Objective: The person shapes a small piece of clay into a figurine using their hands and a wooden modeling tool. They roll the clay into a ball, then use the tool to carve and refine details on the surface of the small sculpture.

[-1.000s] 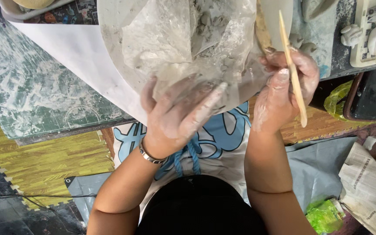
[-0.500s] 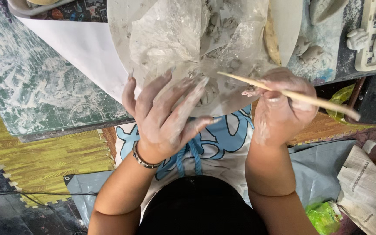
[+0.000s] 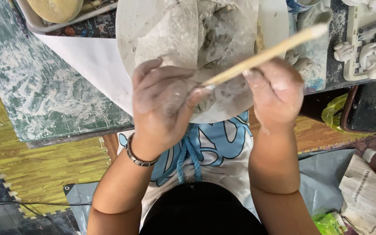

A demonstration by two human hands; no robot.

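Left hand (image 3: 164, 106) cupping clay lump (image 3: 203, 101); right hand (image 3: 275, 93) gripping wooden tool (image 3: 262, 54)

Pale tan wooden stick (image 3: 266, 54); grey-white clay (image 3: 205, 102); white round board (image 3: 129, 26); green mat (image 3: 35, 87) smeared white at the table's left edge; blue-patterned white shirt (image 3: 214, 143).

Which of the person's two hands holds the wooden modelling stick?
The right hand grips the wooden stick, which slants up to the right. The left hand, the one with the metal bracelet, cups a lump of grey clay instead.
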